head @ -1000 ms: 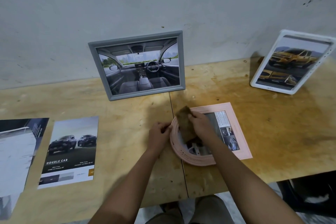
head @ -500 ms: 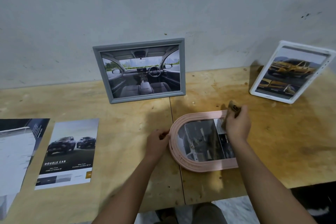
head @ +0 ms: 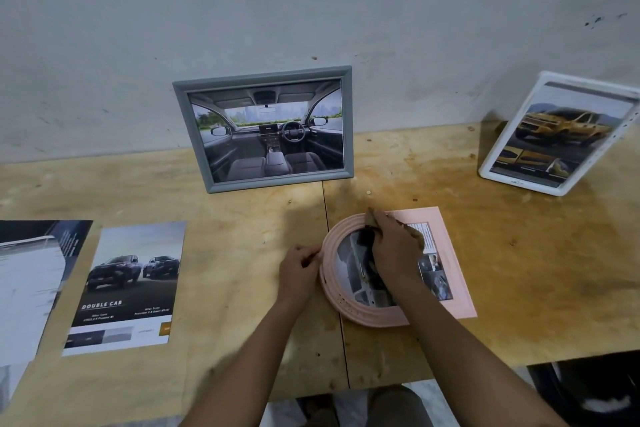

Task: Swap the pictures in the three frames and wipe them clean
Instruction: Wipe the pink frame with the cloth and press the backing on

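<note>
Moved: the right hand and its cloth have been brought from the pink frame's far corner back over the arched glass.
Right hand: curled round the bunched cloth, pressed palm-down for wiping.
Left hand: pinched on the frame's left rim, so that sliding is prevented.
Pink frame: laid flat on the counter, glass up for rubbing.

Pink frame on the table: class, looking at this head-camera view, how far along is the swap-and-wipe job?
Looks done: the grey frame and white frame stand propped up with pictures in. In hand: the left hand holds the flat-lying pink frame by its rim while the right hand presses a brown cloth on its glass. Left: finish wiping, stand it up. Whether the others were wiped is unclear.
</note>
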The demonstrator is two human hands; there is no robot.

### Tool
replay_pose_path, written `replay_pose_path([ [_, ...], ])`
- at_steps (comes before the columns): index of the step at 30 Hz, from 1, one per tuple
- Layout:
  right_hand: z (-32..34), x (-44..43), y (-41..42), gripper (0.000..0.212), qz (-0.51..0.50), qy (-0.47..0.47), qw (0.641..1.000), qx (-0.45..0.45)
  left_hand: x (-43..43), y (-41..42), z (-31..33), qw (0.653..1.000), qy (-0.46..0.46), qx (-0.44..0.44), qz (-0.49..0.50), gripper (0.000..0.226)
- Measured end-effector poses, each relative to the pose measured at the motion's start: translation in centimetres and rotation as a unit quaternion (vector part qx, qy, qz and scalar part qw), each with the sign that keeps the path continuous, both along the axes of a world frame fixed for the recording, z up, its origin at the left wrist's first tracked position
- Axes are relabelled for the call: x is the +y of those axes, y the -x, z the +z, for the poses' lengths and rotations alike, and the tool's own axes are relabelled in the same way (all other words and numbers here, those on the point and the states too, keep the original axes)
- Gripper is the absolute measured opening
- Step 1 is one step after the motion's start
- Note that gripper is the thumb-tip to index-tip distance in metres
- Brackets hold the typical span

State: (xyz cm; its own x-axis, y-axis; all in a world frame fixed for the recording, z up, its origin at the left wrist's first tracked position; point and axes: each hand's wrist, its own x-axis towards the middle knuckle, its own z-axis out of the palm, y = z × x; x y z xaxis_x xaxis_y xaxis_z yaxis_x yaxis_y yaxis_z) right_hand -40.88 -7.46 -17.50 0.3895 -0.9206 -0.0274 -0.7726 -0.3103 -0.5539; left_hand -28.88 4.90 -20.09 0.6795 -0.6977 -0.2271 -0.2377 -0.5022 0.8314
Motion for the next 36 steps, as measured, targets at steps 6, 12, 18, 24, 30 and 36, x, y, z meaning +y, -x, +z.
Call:
replay_pose_path([
  [6, 0.0, 2.4, -2.5, 0.036, 0.153, -0.039, 0.987, -0.029, -0.1, -0.1, 0.0, 1.000, -0.010, -0.021, -0.011, 0.028],
  [12, 3.6, -0.3, -1.7, 0.019, -0.043, -0.239, 0.951, -0.192, 0.1, 0.0, 0.3, 1.000, -0.016, -0.015, -0.010, 0.028],
  [18, 3.5, -2.6, 1.1, 0.028, -0.175, 0.018, 0.958, -0.228, 0.5, 0.9, 0.9, 0.999, -0.009, -0.016, 0.048, 0.023],
  [24, 0.6, 0.1, -0.3, 0.027, -0.012, -0.020, 0.998, -0.059, 1.0, 1.0, 0.8, 0.999, -0.017, 0.015, 0.045, 0.022],
  [30, 0.5, 3.1, -1.9, 0.021, 0.116, -0.079, 0.985, -0.098, 1.4, 0.8, 0.6, 0.998, -0.014, 0.032, 0.053, 0.022],
  [36, 0.7, 4.8, -1.4, 0.013, 0.155, -0.121, 0.970, -0.142, 1.2, 1.2, 0.7, 0.997, -0.021, 0.061, 0.028, 0.023],
])
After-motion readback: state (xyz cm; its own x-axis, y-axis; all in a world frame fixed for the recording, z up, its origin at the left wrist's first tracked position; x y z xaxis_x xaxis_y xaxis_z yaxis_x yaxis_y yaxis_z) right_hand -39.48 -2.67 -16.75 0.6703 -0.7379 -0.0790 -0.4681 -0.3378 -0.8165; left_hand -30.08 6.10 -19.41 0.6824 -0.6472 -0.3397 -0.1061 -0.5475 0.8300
